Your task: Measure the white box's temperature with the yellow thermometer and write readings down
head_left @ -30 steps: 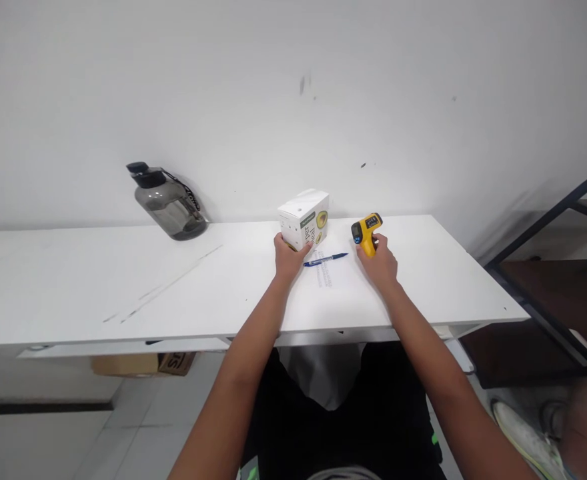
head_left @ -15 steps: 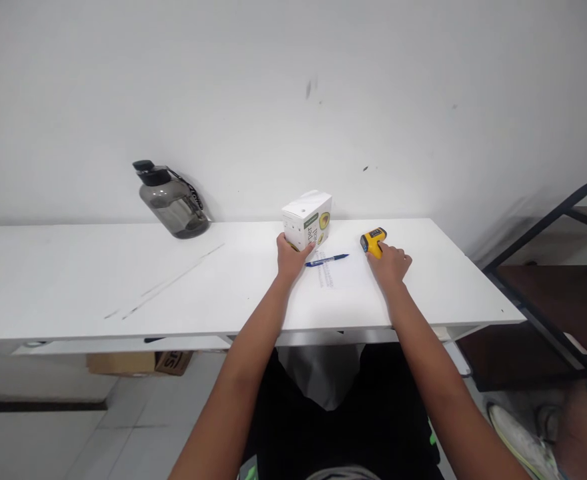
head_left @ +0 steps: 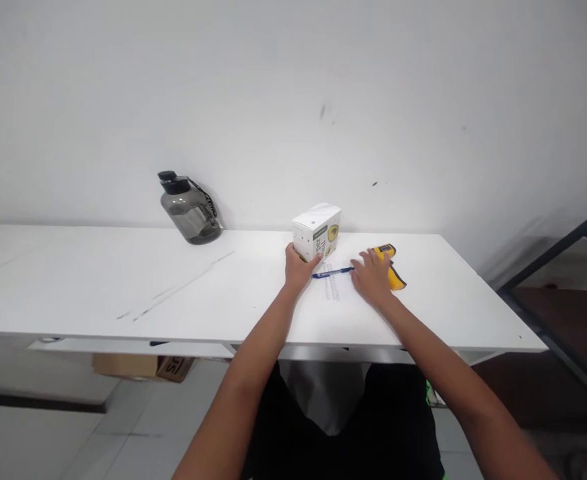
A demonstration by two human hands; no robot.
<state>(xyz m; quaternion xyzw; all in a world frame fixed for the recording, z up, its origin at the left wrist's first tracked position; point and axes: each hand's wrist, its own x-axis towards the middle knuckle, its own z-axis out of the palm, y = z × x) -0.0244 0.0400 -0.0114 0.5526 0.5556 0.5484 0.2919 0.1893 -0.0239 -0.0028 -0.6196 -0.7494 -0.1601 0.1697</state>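
Note:
My left hand [head_left: 299,272] grips the lower near part of a white box [head_left: 309,237] with avocado pictures, which stands on the white table [head_left: 213,287]. Fingers apart, my right hand [head_left: 372,279] is over the table beside a yellow-and-black infrared thermometer gun [head_left: 396,277]. The thermometer lies on its side and is partly covered by that hand. A blue pen [head_left: 329,273] lies between my hands, its right end close to my right fingertips. Under the pen is a patch of writing [head_left: 332,289], apparently on white paper whose edges I cannot make out.
A grey see-through bottle [head_left: 189,217] with a black lid stands by the wall on the left. Below the table sits a cardboard box [head_left: 128,365]. A dark metal frame [head_left: 548,263] rises beyond the table's right end.
My right hand has let go of the thermometer gun, which now lies turned on the table, and has moved left toward the pen. My left hand stays on the box. The view has shifted slightly.

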